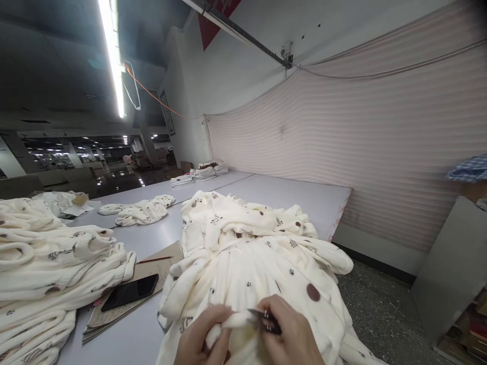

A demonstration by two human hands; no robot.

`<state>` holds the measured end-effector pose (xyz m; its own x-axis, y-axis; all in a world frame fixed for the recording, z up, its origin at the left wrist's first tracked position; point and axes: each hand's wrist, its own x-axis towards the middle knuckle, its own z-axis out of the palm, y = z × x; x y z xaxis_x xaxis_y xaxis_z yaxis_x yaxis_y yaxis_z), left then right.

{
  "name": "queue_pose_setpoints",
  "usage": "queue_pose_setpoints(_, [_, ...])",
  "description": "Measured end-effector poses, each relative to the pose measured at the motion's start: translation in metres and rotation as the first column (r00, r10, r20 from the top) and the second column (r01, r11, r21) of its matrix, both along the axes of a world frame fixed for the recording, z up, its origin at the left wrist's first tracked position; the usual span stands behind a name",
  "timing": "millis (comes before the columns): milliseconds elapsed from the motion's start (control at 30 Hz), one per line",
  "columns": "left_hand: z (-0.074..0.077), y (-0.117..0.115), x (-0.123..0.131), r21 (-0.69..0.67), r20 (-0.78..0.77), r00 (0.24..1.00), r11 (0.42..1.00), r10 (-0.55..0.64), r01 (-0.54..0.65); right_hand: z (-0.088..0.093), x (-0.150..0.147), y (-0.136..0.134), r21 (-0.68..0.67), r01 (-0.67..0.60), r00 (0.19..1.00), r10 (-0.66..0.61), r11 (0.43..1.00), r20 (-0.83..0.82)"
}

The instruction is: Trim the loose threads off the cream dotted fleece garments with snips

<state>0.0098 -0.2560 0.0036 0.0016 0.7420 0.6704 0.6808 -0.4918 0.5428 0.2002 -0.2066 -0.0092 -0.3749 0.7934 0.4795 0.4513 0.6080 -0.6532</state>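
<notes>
A cream plush garment [243, 268] with brown spots and small animal prints lies heaped on the table in front of me. My left hand [203, 337] is closed, pinching a folded edge of its fabric between thumb and fingers. In my right hand [291, 332] are small dark thread snips [269, 321], gripped in closed fingers. Their pointed blade faces left and lies at the fabric edge beside my left fingers. Whether the blade touches the cloth, I cannot tell.
On the left lies a large pile of similar garments [49, 274]. Between the piles, a black phone [130, 292] and a red pencil [154, 259] rest on a worn notebook [114, 315]. Folded stacks [203, 173] stand at the table's far end. A grey cabinet [449, 268] is at right.
</notes>
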Motion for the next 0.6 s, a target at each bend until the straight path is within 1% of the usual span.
queue_pose_setpoints(33, [0.004, 0.001, 0.000, -0.192, 0.135, 0.990, 0.981, 0.028, -0.001, 0.000, -0.001, 0.006, 0.050, 0.021, 0.999, -0.020, 0.999, -0.028])
queue_pose_setpoints(67, [0.008, 0.003, 0.001, -0.356, 0.254, 0.965, 0.934, 0.069, 0.026, 0.002, -0.003, 0.013, 0.087, 0.049, 0.998, -0.045, 0.995, -0.046])
queue_pose_setpoints(100, [0.011, 0.004, 0.002, -0.470, 0.353, 0.930, 0.879, 0.106, 0.079, 0.005, -0.004, 0.018, 0.102, 0.071, 0.997, -0.067, 0.992, -0.046])
queue_pose_setpoints(133, [0.013, 0.005, 0.002, -0.531, 0.438, 0.891, 0.834, 0.118, 0.150, 0.008, -0.005, 0.023, 0.095, 0.085, 0.996, -0.083, 0.992, -0.028])
queue_pose_setpoints(200, [0.016, 0.008, 0.002, -0.569, 0.582, 0.803, 0.770, 0.127, 0.290, 0.015, -0.005, 0.028, 0.027, 0.082, 0.996, -0.083, 0.996, 0.035])
queue_pose_setpoints(267, [0.015, 0.010, 0.000, -0.570, 0.683, 0.714, 0.725, 0.154, 0.388, 0.020, -0.001, 0.026, -0.069, 0.024, 0.998, -0.019, 0.997, 0.066])
queue_pose_setpoints(333, [0.013, 0.012, -0.001, -0.556, 0.742, 0.645, 0.707, 0.185, 0.437, 0.023, 0.004, 0.021, -0.131, -0.084, 0.995, 0.091, 0.988, 0.046])
queue_pose_setpoints(367, [0.012, 0.012, -0.001, -0.548, 0.759, 0.622, 0.705, 0.191, 0.451, 0.024, 0.007, 0.018, -0.131, -0.129, 0.990, 0.135, 0.983, 0.038])
queue_pose_setpoints(433, [0.014, 0.013, 0.000, -0.533, 0.774, 0.603, 0.711, 0.192, 0.458, 0.023, 0.010, 0.013, -0.075, -0.159, 0.985, 0.163, 0.984, 0.055])
queue_pose_setpoints(500, [0.017, 0.013, 0.001, -0.534, 0.778, 0.595, 0.711, 0.202, 0.457, 0.022, 0.010, 0.012, 0.001, -0.128, 0.988, 0.128, 0.992, 0.090])
queue_pose_setpoints(533, [0.019, 0.013, 0.002, -0.534, 0.782, 0.588, 0.710, 0.208, 0.458, 0.022, 0.009, 0.012, 0.019, -0.123, 0.988, 0.120, 0.992, 0.095])
queue_pose_setpoints(600, [0.022, 0.013, 0.002, -0.530, 0.789, 0.578, 0.707, 0.209, 0.468, 0.023, 0.008, 0.014, -0.003, -0.140, 0.988, 0.140, 0.990, 0.068])
